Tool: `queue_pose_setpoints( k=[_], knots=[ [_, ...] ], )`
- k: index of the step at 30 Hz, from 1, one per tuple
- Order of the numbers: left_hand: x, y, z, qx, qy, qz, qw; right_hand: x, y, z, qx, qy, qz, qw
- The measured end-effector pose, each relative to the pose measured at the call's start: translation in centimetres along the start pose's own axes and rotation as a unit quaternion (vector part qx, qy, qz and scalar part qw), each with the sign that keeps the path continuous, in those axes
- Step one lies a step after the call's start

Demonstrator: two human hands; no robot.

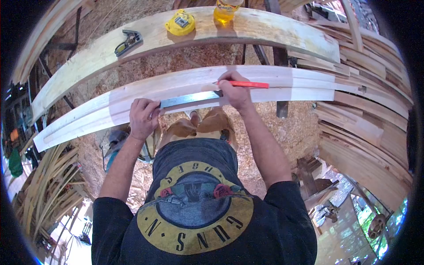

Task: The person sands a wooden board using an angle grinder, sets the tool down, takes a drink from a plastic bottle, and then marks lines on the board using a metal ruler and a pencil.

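Note:
A long pale wooden beam (304,83) with lengthwise grooves lies across in front of me. On it rests a flat metal ruler (190,99). My left hand (144,118) is closed at the ruler's left end, fingers bent over it. At the ruler's dark right end is my right hand (236,92), closed round a red pencil (254,84). The pencil lies nearly level, its tip to the left over the beam and its shaft sticking out to the right. The fingers partly hide the ruler's right end.
Beyond the beam, a second plank (260,28) carries a yellow tape measure (180,22), a small metal tool (128,42) and a bottle of yellow liquid (225,13). Stacked boards (362,119) stand at the right, and thin strips (48,190) lie at the lower left. Wood shavings cover the floor.

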State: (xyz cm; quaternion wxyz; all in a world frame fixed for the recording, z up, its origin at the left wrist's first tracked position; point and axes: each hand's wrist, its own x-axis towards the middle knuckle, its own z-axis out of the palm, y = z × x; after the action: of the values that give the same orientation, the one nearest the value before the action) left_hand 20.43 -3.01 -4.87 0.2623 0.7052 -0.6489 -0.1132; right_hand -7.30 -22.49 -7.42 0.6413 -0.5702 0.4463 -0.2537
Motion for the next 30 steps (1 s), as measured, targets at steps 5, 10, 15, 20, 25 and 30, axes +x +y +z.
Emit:
queue_pose_setpoints(
  k=[5, 10, 15, 20, 25, 30],
  knots=[
    [0.2, 0.2, -0.2, 0.01, -0.004, 0.006, 1.0, 0.2, -0.5, -3.1, -0.018, 0.006, -0.025, 1.0],
    [0.2, 0.2, -0.1, 0.011, 0.0, 0.007, 1.0, 0.3, 0.0, -3.8, -0.094, -0.039, -0.049, 0.994],
    [0.2, 0.2, -0.1, 0.007, -0.005, 0.003, 1.0, -0.1, -1.0, -3.4, -0.138, -0.056, -0.028, 0.988],
    [0.2, 0.1, -0.2, 0.012, -0.005, 0.007, 1.0, 0.0, -0.9, -3.4, -0.161, -0.055, -0.041, 0.985],
    [0.1, 0.1, -0.1, 0.009, -0.004, 0.005, 1.0, -0.2, -0.9, -3.3, -0.16, -0.046, -0.067, 0.984],
    [0.1, 0.1, -0.1, 0.006, -0.003, 0.005, 1.0, -0.2, -1.2, -3.3, -0.162, -0.051, -0.061, 0.984]
  ],
)
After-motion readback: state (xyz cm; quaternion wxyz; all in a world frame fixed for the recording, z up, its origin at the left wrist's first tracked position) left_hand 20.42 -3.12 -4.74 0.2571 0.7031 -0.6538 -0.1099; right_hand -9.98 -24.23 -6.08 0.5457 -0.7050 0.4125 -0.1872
